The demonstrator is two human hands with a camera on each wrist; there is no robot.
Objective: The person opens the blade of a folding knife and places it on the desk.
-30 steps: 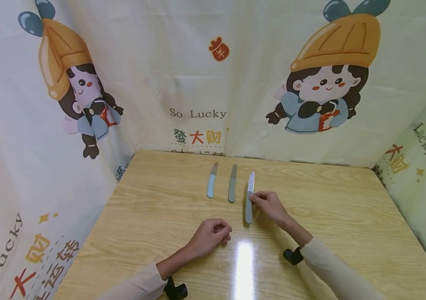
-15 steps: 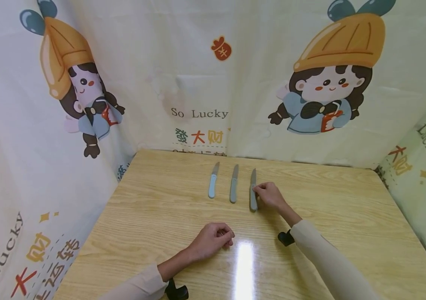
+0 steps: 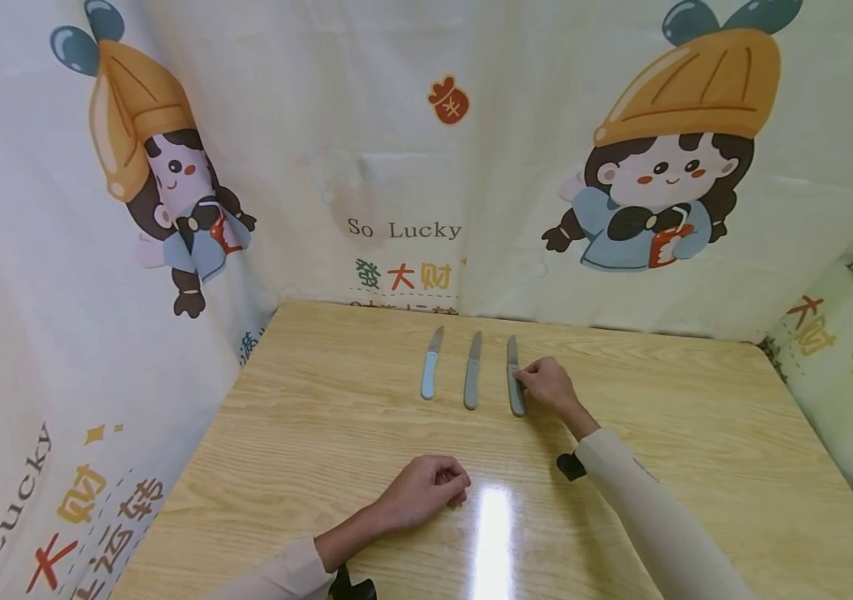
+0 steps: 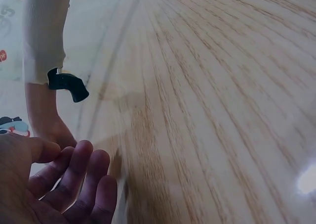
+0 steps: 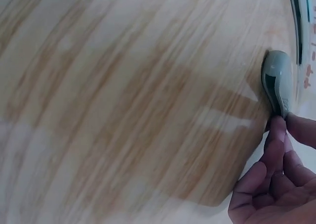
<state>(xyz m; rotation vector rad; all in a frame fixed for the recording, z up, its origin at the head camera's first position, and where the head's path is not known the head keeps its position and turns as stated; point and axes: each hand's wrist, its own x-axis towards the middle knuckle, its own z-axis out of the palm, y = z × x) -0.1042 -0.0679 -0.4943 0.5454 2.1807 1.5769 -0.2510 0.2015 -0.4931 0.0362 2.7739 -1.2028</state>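
My right hand pinches a grey-handled paring knife near where the handle meets the blade. Its blade points away from me, and the knife appears to lie on the table. To its left, apart from it, lies a second grey-handled knife. Farther left is a knife with a light blue handle. All three stand roughly parallel in a row. In the right wrist view, thumb and fingers meet at the grey handle. My left hand rests nearer me, fingers loosely curled around nothing.
The wood-grain table runs back to a printed cloth hanging behind it and at both sides. A bright light reflection lies near the front. Black wrist mounts sit at both cuffs.
My right hand has carried the grey-handled knife away from me and slightly right, laying it in line beside the other two. The left hand has barely moved.
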